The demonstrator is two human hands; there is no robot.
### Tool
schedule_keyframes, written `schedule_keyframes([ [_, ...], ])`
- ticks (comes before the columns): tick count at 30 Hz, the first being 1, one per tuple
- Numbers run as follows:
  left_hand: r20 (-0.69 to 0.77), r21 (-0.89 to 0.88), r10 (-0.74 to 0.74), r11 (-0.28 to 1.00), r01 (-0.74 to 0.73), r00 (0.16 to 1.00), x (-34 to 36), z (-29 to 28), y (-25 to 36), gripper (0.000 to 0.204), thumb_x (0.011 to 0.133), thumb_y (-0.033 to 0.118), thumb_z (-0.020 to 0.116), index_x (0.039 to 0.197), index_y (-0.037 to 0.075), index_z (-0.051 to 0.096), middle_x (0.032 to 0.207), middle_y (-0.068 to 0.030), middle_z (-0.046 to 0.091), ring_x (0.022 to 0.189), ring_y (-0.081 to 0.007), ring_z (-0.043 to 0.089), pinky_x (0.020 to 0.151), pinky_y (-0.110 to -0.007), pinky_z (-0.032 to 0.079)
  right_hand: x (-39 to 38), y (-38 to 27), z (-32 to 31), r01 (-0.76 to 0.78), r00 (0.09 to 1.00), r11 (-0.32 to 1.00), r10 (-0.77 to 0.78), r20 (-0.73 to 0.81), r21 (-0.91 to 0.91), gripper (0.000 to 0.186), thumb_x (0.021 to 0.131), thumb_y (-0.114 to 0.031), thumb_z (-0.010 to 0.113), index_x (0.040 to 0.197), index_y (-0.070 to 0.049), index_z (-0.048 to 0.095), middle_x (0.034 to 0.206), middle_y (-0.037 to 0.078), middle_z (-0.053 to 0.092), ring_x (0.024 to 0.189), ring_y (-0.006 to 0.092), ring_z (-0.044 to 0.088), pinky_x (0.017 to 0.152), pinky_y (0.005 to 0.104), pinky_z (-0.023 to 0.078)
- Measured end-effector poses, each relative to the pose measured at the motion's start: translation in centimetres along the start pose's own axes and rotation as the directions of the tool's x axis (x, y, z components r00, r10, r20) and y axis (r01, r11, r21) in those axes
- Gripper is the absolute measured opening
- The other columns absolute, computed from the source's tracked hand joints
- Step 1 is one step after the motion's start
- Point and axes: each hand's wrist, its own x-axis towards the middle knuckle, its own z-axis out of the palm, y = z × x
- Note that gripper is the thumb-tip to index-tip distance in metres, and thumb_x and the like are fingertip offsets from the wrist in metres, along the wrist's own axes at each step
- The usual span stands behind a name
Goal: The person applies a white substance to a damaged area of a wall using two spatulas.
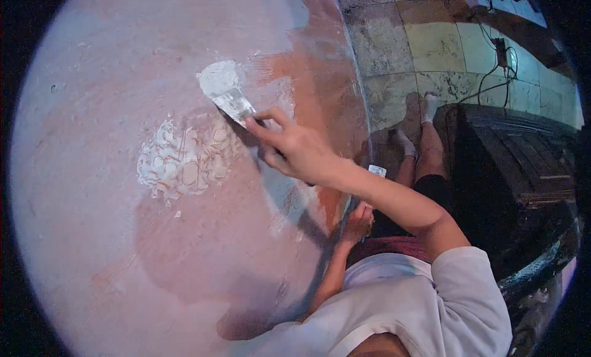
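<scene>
My right hand reaches across a large pinkish-white surface and grips a putty knife. Its blade lies against a smooth smear of white putty. Left of and below the knife, a rough, lumpy putty patch with ridges clings to the same surface. My left hand is low beside my lap, its fingers closed round something mostly hidden. A small flat piece with a whitish face shows above it, partly behind my right forearm; whether the left hand holds it is unclear.
Orange-brown bare paint runs along the surface's right edge. Beyond it lies a tiled floor with my bare feet on it. A dark panelled wooden piece stands at right, with black cables behind it.
</scene>
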Motion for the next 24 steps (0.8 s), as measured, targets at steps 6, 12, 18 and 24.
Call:
schedule_keyframes([
  [6,0.373,-0.436,-0.559,0.599,0.672,0.741,2.4,-1.1,3.5,0.031,0.096,0.036,0.036,0.096,0.008,0.049,0.06,-0.0076,0.049,0.048,-0.0203,0.052,0.048,-0.034,0.042,2.8,3.1,-2.9,0.225,0.931,0.971,-0.238,-0.277,-0.079,0.048,0.074,-0.001,0.06,0.121,-0.009,0.057,0.11,0.017,0.054,0.077,0.0298,0.061,0.069,0.0346,0.05],
  [12,0.276,-0.322,-0.466,0.779,0.537,0.841,2.0,-1.2,4.0,0.036,0.096,0.043,0.035,0.096,0.009,0.048,0.061,-0.0032,0.048,0.049,-0.0154,0.05,0.046,-0.031,0.04,3.2,2.4,0.6,0.08,0.992,0.99,-0.067,-0.108,0.116,0.055,0.073,-0.005,0.062,0.126,-0.011,0.049,0.12,0.022,0.047,0.08,0.0386,0.061,0.067,0.0425,0.051],
  [18,0.304,-0.43,-0.498,0.689,0.583,0.812,1.2,0.0,2.7,0.038,0.094,0.046,0.038,0.096,0.009,0.048,0.062,-0.004,0.049,0.051,-0.0188,0.051,0.049,-0.035,0.042,0.8,2.9,-1.4,0.16,0.985,0.987,-0.158,-0.066,0.021,0.05,0.072,-0.003,0.062,0.121,-0.008,0.056,0.113,0.014,0.054,0.068,0.0274,0.062,0.065,0.0334,0.051],
  [24,0.309,-0.383,-0.545,0.679,0.627,0.779,3.0,-0.9,5.2,0.035,0.096,0.042,0.036,0.094,0.009,0.048,0.063,-0.0018,0.048,0.053,-0.0139,0.051,0.05,-0.03,0.043,5.3,3.5,-2.7,0.206,0.957,0.978,-0.197,-0.214,0.02,0.045,0.073,-0.004,0.062,0.118,-0.01,0.06,0.11,0.014,0.056,0.067,0.0253,0.061,0.062,0.0328,0.05],
])
